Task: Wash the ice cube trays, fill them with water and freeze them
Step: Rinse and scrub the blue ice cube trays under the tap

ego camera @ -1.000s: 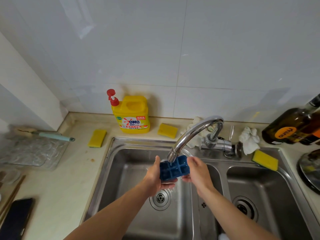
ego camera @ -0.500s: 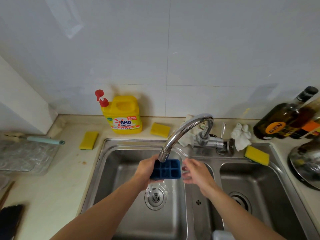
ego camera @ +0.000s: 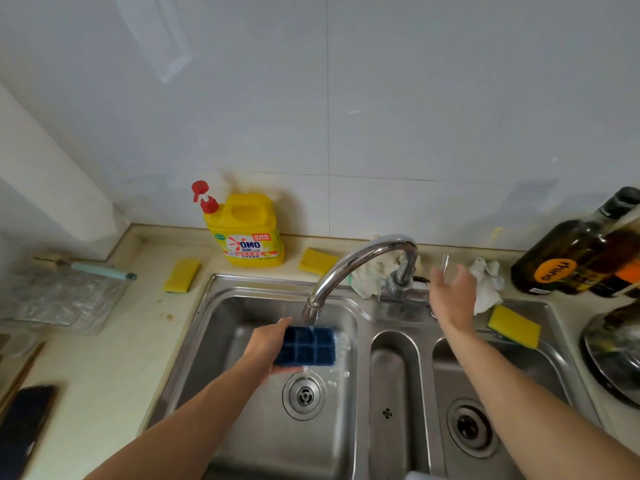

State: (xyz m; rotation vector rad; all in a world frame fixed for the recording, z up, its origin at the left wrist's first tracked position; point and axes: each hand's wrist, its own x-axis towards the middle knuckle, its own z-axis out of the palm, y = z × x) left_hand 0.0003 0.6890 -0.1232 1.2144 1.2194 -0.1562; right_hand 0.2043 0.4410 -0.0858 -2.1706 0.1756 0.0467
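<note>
Over the left basin of the double sink [ego camera: 207,341], under the spout of the chrome faucet [ego camera: 349,265], a dark blue ice cube tray [ego camera: 306,346] with square cells is held about level while water runs over it; I judge rinsing or filling is under way, freezing not yet done, and only one tray is in view. The left hand [ego camera: 266,348] grips its left end; the right hand [ego camera: 450,296], fingers spread and holding nothing, hovers near the faucet lever [ego camera: 444,263] at the sink's back edge

Soft, even light falls (perhaps from the left), edges bend, and the right hand [ego camera: 451,299] looks motion-blurred.
</note>
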